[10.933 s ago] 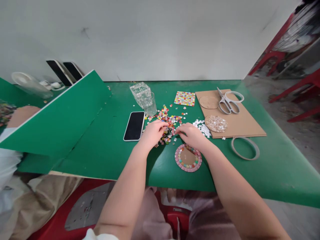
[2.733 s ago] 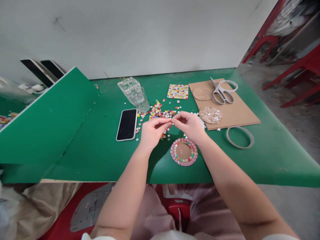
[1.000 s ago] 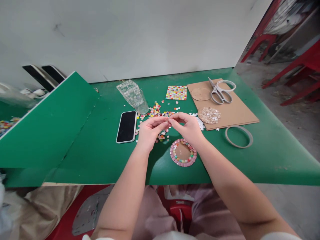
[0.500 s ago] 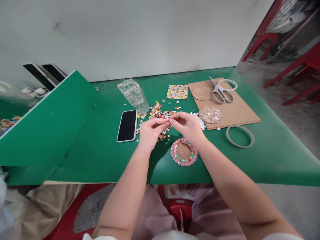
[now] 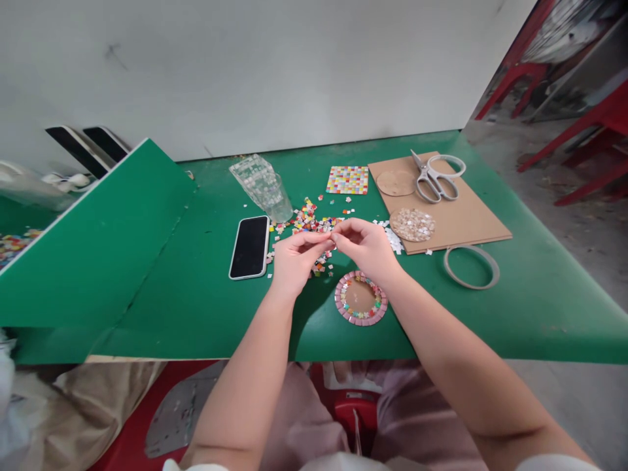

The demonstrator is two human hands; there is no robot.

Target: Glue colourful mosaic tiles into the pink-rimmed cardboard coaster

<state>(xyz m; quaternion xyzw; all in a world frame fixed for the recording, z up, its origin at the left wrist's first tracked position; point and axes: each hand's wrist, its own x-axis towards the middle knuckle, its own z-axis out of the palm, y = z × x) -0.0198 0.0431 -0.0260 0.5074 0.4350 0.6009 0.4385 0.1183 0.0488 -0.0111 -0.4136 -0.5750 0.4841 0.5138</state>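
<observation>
My left hand [image 5: 298,258] and my right hand [image 5: 367,250] meet fingertip to fingertip above a pile of small mosaic tiles [image 5: 308,216]. Both are closed in a pinch; whatever they hold between the tips is too small to make out. Just below my right hand lies a round coaster [image 5: 362,318], its rim set with pink tiles and an inner ring of colourful star-shaped pieces around a bare brown middle. White tiles [image 5: 394,241] spread beside my right hand, partly hidden by it.
Left of the pile lie a phone [image 5: 249,247] and a clear plastic bag [image 5: 265,186]. A multicoloured tile sheet [image 5: 348,180] is behind. Brown boards [image 5: 466,216] carry scissors [image 5: 434,180], clear discs and a ring. Another ring [image 5: 471,285] lies right. A green panel [image 5: 93,229] leans left.
</observation>
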